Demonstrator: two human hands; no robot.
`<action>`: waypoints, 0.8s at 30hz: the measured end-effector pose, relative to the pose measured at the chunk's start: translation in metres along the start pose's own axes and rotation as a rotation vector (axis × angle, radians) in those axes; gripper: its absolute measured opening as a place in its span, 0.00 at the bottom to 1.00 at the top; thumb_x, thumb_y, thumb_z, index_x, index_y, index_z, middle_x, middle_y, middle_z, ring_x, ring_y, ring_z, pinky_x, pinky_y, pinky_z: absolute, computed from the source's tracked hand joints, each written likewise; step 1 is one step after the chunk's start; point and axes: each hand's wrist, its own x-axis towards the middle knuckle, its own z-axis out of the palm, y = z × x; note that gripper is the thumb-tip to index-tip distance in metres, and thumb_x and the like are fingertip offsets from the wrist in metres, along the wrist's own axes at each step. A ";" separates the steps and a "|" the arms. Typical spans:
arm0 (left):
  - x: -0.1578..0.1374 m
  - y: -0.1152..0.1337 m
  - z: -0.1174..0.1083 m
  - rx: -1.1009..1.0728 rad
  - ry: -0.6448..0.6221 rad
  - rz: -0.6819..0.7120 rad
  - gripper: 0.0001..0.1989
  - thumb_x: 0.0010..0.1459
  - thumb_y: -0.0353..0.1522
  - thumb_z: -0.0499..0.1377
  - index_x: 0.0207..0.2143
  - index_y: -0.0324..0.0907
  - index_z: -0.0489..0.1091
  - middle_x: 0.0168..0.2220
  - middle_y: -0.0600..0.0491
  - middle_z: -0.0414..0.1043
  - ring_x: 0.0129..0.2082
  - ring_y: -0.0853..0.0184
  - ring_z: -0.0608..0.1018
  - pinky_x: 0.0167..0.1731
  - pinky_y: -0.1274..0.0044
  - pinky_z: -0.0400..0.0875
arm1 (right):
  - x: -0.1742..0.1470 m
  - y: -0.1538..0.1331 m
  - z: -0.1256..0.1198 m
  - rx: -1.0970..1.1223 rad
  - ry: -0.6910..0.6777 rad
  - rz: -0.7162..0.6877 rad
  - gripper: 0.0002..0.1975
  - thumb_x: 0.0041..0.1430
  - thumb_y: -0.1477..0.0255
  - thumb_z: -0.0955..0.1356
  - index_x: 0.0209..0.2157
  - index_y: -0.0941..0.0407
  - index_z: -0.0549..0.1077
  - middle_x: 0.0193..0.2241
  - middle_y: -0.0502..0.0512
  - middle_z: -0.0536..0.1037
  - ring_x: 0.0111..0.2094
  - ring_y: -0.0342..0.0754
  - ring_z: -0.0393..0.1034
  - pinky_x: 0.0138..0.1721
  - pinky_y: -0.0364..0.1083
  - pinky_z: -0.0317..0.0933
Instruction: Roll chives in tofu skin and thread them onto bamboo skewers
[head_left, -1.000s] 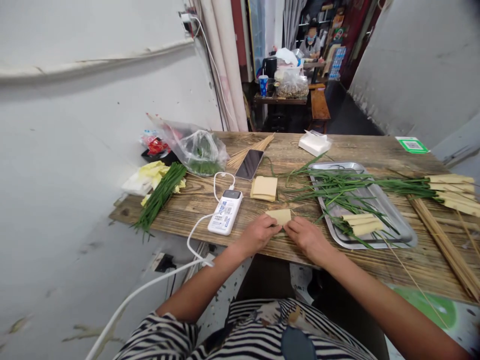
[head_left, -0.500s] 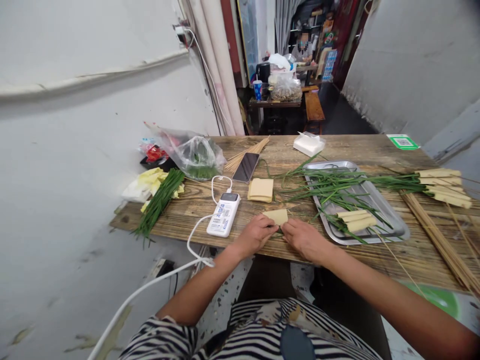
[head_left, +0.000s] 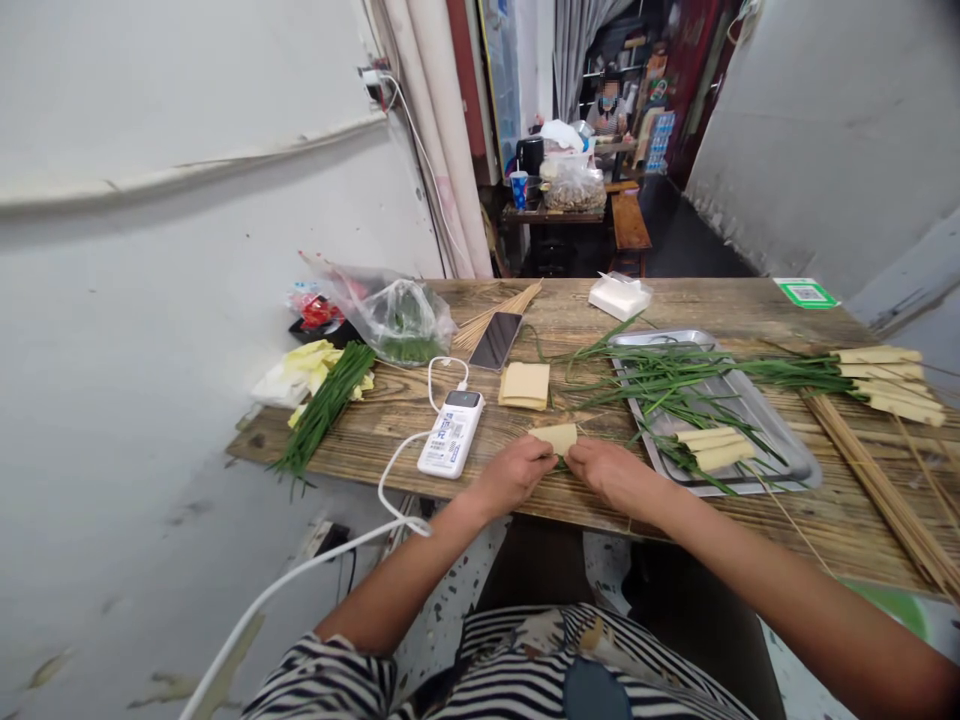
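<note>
Near the table's front edge, my left hand point(head_left: 517, 472) and my right hand point(head_left: 604, 468) pinch the two sides of a tofu sheet point(head_left: 555, 436). A bit of green chive shows under the sheet between my fingers; the rest is covered by my hands. Just beyond lies a stack of square tofu sheets point(head_left: 524, 386). To the right of my right hand, a metal tray point(head_left: 757, 400) bears loose chives point(head_left: 667, 375) and several tofu rolls point(head_left: 716, 447) with chives in them. More finished rolls point(head_left: 889, 380) lie beyond the tray's right side.
Left of my hands lie a power bank point(head_left: 451, 434) with a white cable, a phone point(head_left: 496, 341) and a chive bunch point(head_left: 326, 410). Bamboo skewers point(head_left: 874, 485) lie at right. A plastic bag point(head_left: 405, 320) and a tissue pack point(head_left: 619, 294) stand farther back. Another person point(head_left: 609, 115) sits in the background.
The view has shifted slightly, so the whole table appears a little lower. My hands keep their pinch on the tofu sheet, with only a small finger movement.
</note>
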 end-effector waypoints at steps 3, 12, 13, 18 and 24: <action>0.001 0.000 -0.004 0.002 -0.045 0.024 0.17 0.67 0.30 0.44 0.36 0.38 0.72 0.35 0.48 0.71 0.35 0.67 0.70 0.37 0.76 0.65 | 0.002 -0.001 -0.009 -0.018 -0.050 -0.020 0.11 0.63 0.79 0.59 0.36 0.60 0.73 0.32 0.58 0.72 0.34 0.48 0.62 0.35 0.45 0.54; -0.006 -0.004 0.006 0.118 -0.039 0.038 0.12 0.66 0.33 0.48 0.40 0.39 0.70 0.36 0.48 0.69 0.38 0.65 0.69 0.39 0.74 0.65 | 0.004 0.006 -0.009 0.051 -0.053 0.009 0.11 0.61 0.80 0.60 0.35 0.60 0.73 0.32 0.56 0.71 0.33 0.46 0.61 0.33 0.44 0.53; -0.006 -0.003 0.008 0.127 -0.017 0.020 0.13 0.66 0.32 0.47 0.39 0.39 0.70 0.35 0.49 0.69 0.38 0.66 0.69 0.39 0.74 0.65 | 0.004 0.007 -0.007 0.075 -0.042 0.010 0.10 0.61 0.79 0.60 0.34 0.60 0.72 0.31 0.55 0.71 0.33 0.46 0.60 0.33 0.44 0.53; -0.003 0.000 0.009 0.068 0.049 0.012 0.14 0.66 0.31 0.47 0.36 0.38 0.72 0.33 0.49 0.70 0.36 0.67 0.69 0.39 0.74 0.65 | 0.000 0.005 -0.003 0.082 0.022 0.045 0.11 0.63 0.76 0.59 0.32 0.58 0.72 0.30 0.54 0.70 0.32 0.45 0.60 0.35 0.44 0.54; 0.000 0.003 0.004 -0.011 0.076 -0.016 0.15 0.66 0.30 0.47 0.34 0.37 0.73 0.32 0.48 0.70 0.35 0.67 0.69 0.37 0.75 0.66 | 0.001 0.000 0.004 0.101 0.078 0.117 0.11 0.65 0.71 0.60 0.33 0.58 0.72 0.31 0.56 0.70 0.36 0.48 0.61 0.39 0.46 0.55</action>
